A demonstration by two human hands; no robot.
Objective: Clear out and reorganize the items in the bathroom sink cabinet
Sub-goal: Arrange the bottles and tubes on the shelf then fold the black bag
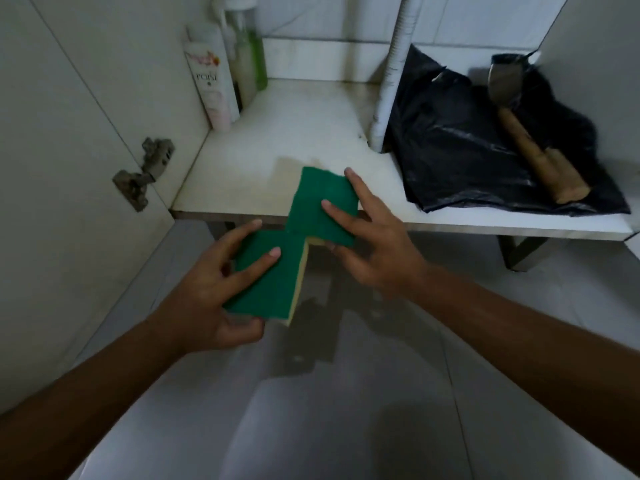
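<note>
Two green-topped yellow sponges meet corner to corner in front of the cabinet floor (277, 140). My left hand (211, 289) grips the nearer sponge (273, 282), thumb underneath and fingers spread on its green face. My right hand (377, 244) holds the farther sponge (318, 202), two fingers on top and the thumb below, partly over the shelf's front edge. At the cabinet's back left stand a white and pink bottle (211, 84) and a green pump bottle (252, 57). On the right a black plastic bag (460, 147) lies with a wooden-handled hammer (533, 147) on it.
A white corrugated drain pipe (391, 74) runs down to the cabinet floor in the middle. The open cabinet door with its metal hinge (145, 171) is at the left. Grey floor tiles (346, 410) lie below my arms.
</note>
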